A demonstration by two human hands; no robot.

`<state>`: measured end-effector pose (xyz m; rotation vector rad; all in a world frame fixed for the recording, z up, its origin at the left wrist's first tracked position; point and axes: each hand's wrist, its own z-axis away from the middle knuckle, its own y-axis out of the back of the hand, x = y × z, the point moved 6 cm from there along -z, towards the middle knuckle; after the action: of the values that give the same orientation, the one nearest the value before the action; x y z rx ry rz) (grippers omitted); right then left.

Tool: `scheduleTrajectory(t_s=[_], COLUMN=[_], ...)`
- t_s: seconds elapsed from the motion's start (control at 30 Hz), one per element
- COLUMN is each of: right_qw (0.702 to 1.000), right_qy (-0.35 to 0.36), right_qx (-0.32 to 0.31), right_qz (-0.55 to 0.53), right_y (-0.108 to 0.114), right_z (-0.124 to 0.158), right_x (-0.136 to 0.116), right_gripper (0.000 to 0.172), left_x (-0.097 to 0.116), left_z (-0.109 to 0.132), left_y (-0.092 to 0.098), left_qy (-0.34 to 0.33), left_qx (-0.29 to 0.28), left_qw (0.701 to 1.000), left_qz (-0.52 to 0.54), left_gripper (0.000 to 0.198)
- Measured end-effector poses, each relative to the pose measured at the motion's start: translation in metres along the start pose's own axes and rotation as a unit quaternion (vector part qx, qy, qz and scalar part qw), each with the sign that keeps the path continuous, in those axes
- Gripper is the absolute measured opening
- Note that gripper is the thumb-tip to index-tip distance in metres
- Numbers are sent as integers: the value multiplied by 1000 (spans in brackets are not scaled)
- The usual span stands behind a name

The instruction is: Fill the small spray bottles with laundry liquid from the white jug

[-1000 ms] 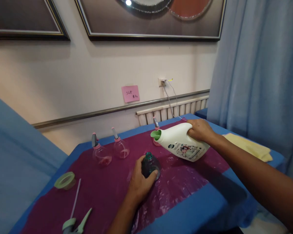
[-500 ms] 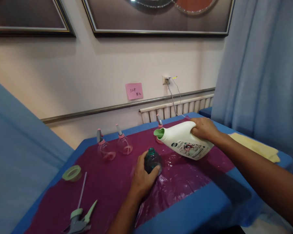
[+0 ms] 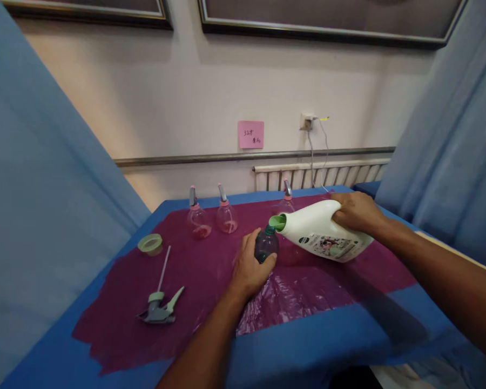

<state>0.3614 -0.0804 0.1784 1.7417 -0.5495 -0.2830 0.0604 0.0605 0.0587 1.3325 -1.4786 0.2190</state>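
My left hand (image 3: 251, 265) is wrapped round a small dark green clear bottle (image 3: 266, 246) whose neck has no cap on. By its handle, my right hand (image 3: 358, 210) grips a large white jug (image 3: 328, 232) with a printed label, tilted to the left. The jug's green spout sits right at the mouth of the small bottle; whether liquid is flowing I cannot tell. To the left lies a grey and pale green spray head (image 3: 159, 312) with its tube. A pale green cap or funnel-like ring (image 3: 150, 244) lies beyond it.
Two clear spray bottles with pink collars, one (image 3: 198, 220) left of the other (image 3: 227, 217), stand at the back; a third (image 3: 285, 204) is behind the jug. Purple plastic sheeting (image 3: 117, 324) covers part of the blue table (image 3: 275, 356). Blue curtains (image 3: 44, 189) hang at both sides.
The jug's spout has come down to the small bottle's mouth, and that bottle now leans toward it. The camera view has shifted, so the spray head shows whole.
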Motion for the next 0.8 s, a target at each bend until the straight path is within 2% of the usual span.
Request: scheduleTrajectory(t_s=[0.33, 0.47, 0.8], right_qw=[998, 996, 989], right_qy=[9, 16, 55], right_qx=[-49, -46, -37], right_qz=[46, 80, 131], right_y=[33, 46, 58], right_z=[1, -1, -2], right_x=[12, 14, 17], right_gripper=[31, 28, 25], left_x=[3, 5, 12], left_z=[0, 1, 5], left_y=[-4, -4, -6], left_qy=[-6, -12, -14], left_qx=[10, 4, -19], left_qw=[1000, 1000, 999], left_qz=[-13, -19, -42], left_gripper=[80, 78, 85])
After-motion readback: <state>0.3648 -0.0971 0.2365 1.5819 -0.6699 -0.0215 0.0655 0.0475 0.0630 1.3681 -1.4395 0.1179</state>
